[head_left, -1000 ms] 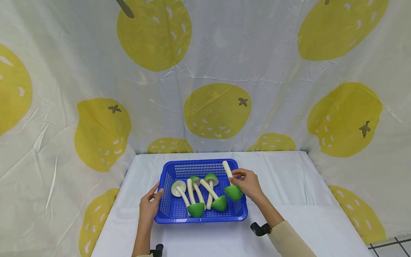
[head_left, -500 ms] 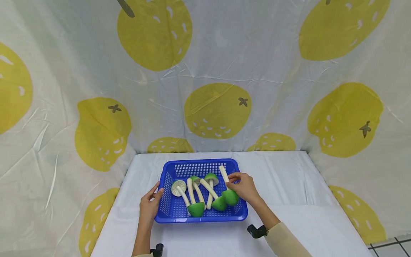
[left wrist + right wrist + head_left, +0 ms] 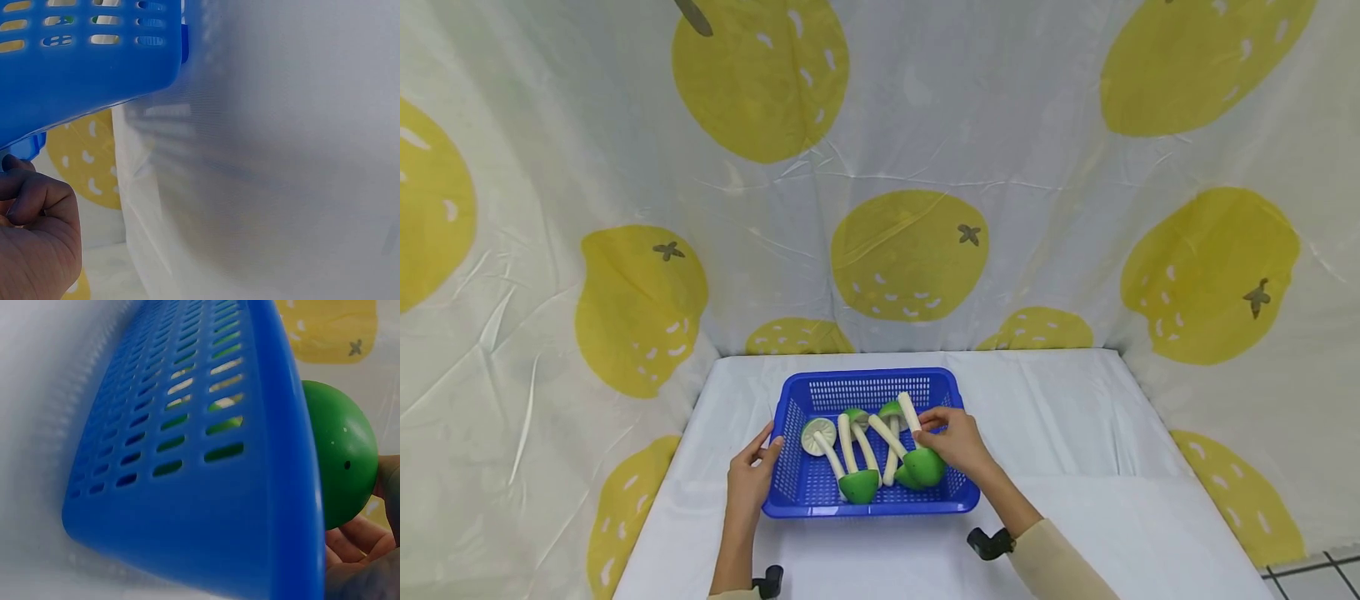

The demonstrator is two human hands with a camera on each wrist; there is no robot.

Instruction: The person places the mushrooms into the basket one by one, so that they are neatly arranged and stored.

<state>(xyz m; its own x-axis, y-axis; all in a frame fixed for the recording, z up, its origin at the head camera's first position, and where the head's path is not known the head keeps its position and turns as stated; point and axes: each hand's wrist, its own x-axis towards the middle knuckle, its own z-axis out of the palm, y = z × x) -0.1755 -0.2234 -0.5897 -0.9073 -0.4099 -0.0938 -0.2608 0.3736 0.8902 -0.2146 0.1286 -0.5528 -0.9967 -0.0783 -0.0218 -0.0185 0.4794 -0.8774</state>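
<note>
A blue plastic basket [image 3: 868, 512] with slotted sides holds several toy mushrooms with pale stems and green caps. My right hand [image 3: 958, 442] pinches one toy mushroom [image 3: 927, 468] by its stem, over the basket's right half. Its cap points toward me and overlaps a neighbouring mushroom's cap in the head view. In the right wrist view that green cap [image 3: 340, 453] shows just beyond the basket rim [image 3: 294, 444]. At the left rim, my left hand [image 3: 750, 475] grips the basket with thumb and fingers; in the left wrist view its fingers [image 3: 47, 194] are curled under the rim.
Inside the basket, one mushroom [image 3: 818, 437] at the left shows its pale gilled underside, and another green cap [image 3: 859, 487] lies near the front wall. White cloth [image 3: 1045, 417] covers the table. A lemon-print curtain [image 3: 910, 254] hangs behind and at both sides.
My right hand has moved left with the mushroom, bringing its cap from beside the right wall over to the neighbouring cap. The left hand stays at the basket's left rim.
</note>
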